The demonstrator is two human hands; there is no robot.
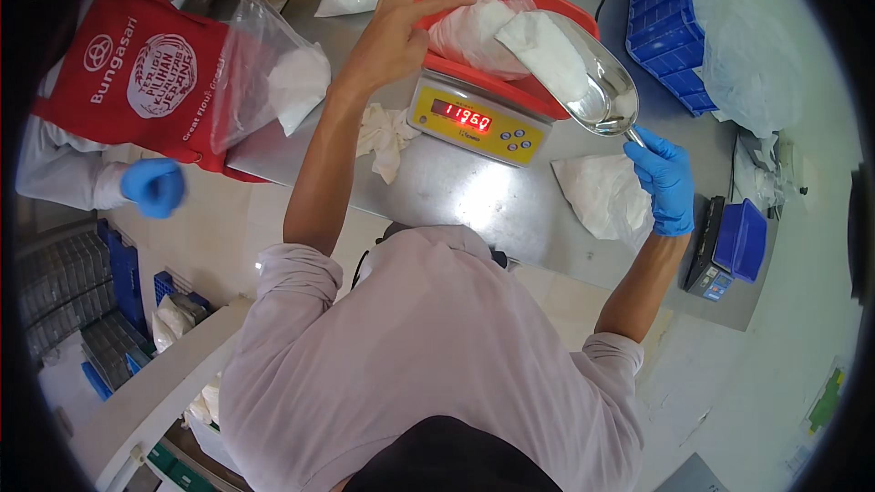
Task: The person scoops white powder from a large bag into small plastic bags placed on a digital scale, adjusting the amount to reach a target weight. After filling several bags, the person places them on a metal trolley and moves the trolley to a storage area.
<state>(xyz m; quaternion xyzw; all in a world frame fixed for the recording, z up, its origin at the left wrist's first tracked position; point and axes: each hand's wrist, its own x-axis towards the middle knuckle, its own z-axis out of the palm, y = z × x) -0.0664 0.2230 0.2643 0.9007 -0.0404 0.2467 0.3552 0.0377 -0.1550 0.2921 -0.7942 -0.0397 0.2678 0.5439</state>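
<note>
**Weighing station: scoop over bagged powder**

- Left hand (401,32), bare, upper centre of frame: fingers spread, resting on the clear bag of white powder (474,36).
- Bag: sits in the red tray (538,96) on the yellow digital scale (478,123), upper centre.
- Right hand (663,180), blue glove, right of centre: closed around the handle of the metal scoop (592,87), tilted over the bag with powder on its blade.
- Steel bench (474,196): carries scale, a filled bag (606,196), a crumpled cloth (383,137).
- Upper left: another person's gloved hand (153,187) beside a red sack (137,73).
- Risk, judged: powder may slide past the bag mouth onto the tray; the resting hand's pressure could skew the reading.
</note>
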